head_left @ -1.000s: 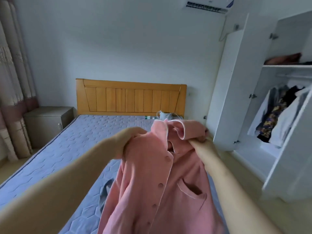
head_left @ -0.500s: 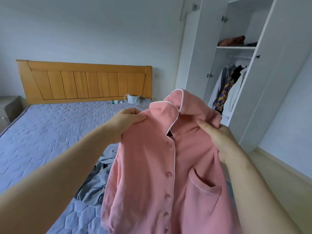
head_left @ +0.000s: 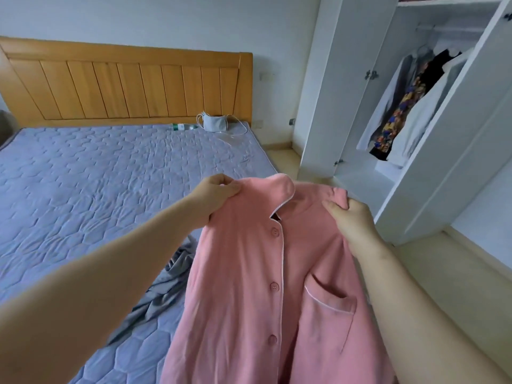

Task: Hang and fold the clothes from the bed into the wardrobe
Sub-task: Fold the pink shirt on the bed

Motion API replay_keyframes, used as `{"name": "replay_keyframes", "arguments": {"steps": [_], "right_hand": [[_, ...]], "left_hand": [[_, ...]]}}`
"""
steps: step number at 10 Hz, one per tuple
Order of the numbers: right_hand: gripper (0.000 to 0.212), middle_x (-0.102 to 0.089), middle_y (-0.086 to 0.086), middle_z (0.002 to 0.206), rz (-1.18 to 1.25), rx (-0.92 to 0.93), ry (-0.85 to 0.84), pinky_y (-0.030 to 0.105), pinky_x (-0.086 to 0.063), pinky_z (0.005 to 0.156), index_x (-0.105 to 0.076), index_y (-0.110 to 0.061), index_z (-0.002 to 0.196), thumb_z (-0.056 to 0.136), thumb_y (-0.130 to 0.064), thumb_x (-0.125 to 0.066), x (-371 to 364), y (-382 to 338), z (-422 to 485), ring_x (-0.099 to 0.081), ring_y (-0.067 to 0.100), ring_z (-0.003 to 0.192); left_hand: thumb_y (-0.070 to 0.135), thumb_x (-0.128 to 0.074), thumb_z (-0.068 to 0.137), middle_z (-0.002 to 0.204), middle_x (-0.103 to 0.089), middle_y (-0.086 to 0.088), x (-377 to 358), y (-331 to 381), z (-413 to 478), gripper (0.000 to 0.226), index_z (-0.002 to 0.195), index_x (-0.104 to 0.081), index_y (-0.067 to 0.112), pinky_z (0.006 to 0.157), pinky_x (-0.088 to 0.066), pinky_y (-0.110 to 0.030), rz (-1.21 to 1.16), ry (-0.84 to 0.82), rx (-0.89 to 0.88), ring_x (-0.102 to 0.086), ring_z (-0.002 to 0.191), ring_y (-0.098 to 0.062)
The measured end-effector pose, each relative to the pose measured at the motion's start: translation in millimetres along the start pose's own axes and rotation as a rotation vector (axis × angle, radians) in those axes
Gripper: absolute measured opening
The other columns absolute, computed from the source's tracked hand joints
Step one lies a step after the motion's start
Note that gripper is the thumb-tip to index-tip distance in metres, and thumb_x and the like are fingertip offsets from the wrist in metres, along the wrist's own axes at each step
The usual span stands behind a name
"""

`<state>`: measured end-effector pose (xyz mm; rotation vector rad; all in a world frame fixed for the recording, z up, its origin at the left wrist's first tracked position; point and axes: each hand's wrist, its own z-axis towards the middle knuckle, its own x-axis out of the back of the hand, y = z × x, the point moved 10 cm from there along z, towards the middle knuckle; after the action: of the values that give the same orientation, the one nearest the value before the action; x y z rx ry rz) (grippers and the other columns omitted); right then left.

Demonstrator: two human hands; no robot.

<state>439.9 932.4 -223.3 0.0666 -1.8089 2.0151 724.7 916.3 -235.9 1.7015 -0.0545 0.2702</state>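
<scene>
- Two hands, left hand (head_left: 214,196) and right hand (head_left: 350,217), pinch the pink shirt (head_left: 263,286) by its shoulders.
- Advice: keep shoulders level; wardrobe (head_left: 415,120) lies beyond the right hand.

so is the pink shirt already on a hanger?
No. Left hand and right hand grip the pink shirt by its shoulders over the bed; no hanger is visible in it.
</scene>
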Motion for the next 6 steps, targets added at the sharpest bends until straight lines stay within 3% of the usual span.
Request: {"name": "replay_keyframes", "arguments": {"steps": [1, 2, 3, 4, 5, 6], "right_hand": [[0.025, -0.06, 0.006, 0.087, -0.042, -0.011, 0.079, 0.017, -0.031, 0.059, -0.066, -0.006, 0.104, 0.095, -0.024, -0.053, -3.4, 27.3, 81.4, -0.056, 0.024, 0.088], [0.048, -0.048, 0.006, 0.129, -0.043, -0.187, -0.026, 0.03, -0.037, 0.098, -0.037, -0.012, 0.139, 0.097, -0.032, -0.047, -37.4, 86.0, 170.3, -0.047, 0.022, 0.12], [0.065, -0.026, 0.007, 0.153, -0.153, -0.305, -0.214, 0.04, -0.027, 0.112, -0.014, -0.021, 0.15, 0.094, -0.027, -0.047, -81.0, 158.0, 191.5, -0.033, 0.025, 0.137], [0.059, -0.046, 0.007, 0.14, -0.224, -0.331, -0.299, 0.036, -0.036, 0.105, -0.035, -0.019, 0.142, 0.086, -0.027, -0.05, -103.0, 206.0, 172.4, -0.048, 0.027, 0.123], [0.051, -0.041, 0.007, 0.145, -0.317, -0.477, -0.448, 0.034, -0.036, 0.1, -0.035, -0.026, 0.142, 0.093, -0.022, -0.045, -130.5, 272.2, 137.5, -0.048, 0.029, 0.121], [0.056, -0.038, 0.005, 0.148, -0.372, -0.53, -0.537, 0.024, -0.03, 0.098, -0.032, -0.022, 0.145, 0.092, -0.017, -0.045, -148.0, 302.3, 118.2, -0.04, 0.026, 0.13]], "left_hand": [[0.014, -0.057, 0.091, 0.08, -0.059, 0.0, -33.0, -1.9, 76.1, 0.017, 0.106, -0.062, 0.016, 0.037, -0.036, -0.014, 0.07, 0.109, -0.055, -0.05, 0.057, -0.013], [-0.006, -0.052, 0.089, 0.118, -0.047, 0.0, -75.3, -40.3, 148.1, 0.069, 0.147, -0.022, 0.016, 0.04, -0.035, -0.011, 0.175, 0.066, 0.015, -0.056, 0.068, -0.009], [0.002, -0.053, 0.09, 0.138, -0.042, -0.014, -94.4, -111.8, 168.3, 0.064, 0.146, -0.026, 0.018, 0.041, -0.031, -0.015, 0.488, 0.02, 0.171, -0.045, 0.058, -0.021], [0.0, -0.053, 0.089, 0.132, -0.048, -0.022, -92.7, -167.5, 165.6, 0.05, 0.137, -0.042, 0.01, 0.043, -0.036, -0.014, 0.547, -0.001, 0.289, -0.048, 0.054, -0.016], [0.005, -0.048, 0.094, 0.141, -0.043, -0.016, -93.8, -228.2, 151.2, 0.041, 0.135, -0.044, 0.004, 0.097, -0.038, -0.028, 0.682, -0.114, 0.412, -0.048, 0.122, -0.026], [0.007, -0.048, 0.094, 0.142, -0.043, -0.013, -93.0, -263.4, 142.6, 0.042, 0.136, -0.044, 0.005, 0.102, -0.032, -0.027, 0.739, -0.15, 0.479, -0.042, 0.13, -0.026]]}}
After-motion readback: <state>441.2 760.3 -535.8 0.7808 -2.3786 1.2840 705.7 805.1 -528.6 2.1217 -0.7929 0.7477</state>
